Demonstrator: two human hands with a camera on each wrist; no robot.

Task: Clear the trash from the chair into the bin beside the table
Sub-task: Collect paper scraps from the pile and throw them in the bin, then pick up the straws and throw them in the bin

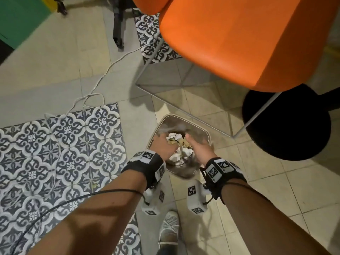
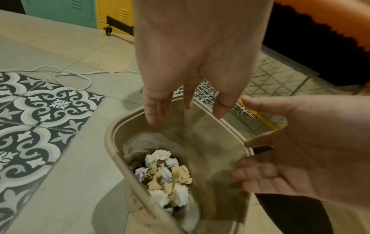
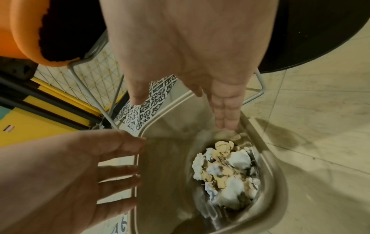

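A beige bin [image 1: 184,173] stands on the floor below the orange chair [image 1: 230,39]. Crumpled white and tan paper trash [image 1: 177,144] lies heaped inside it, also plain in the wrist views as the trash [image 2: 166,177] and the trash [image 3: 224,174]. My left hand [image 1: 162,143] and right hand [image 1: 196,145] hover side by side over the bin's mouth. The left hand [image 2: 187,101] has straight spread fingers and holds nothing. The right hand [image 3: 224,110] is likewise flat and empty. The chair seat shows no trash in the head view.
The chair's thin metal leg frame [image 1: 184,111] runs just behind the bin. A black round table base [image 1: 287,126] sits to the right. A white cable [image 1: 95,85] loops over the patterned tiles at left. My shoe [image 1: 170,229] is near the bin's front.
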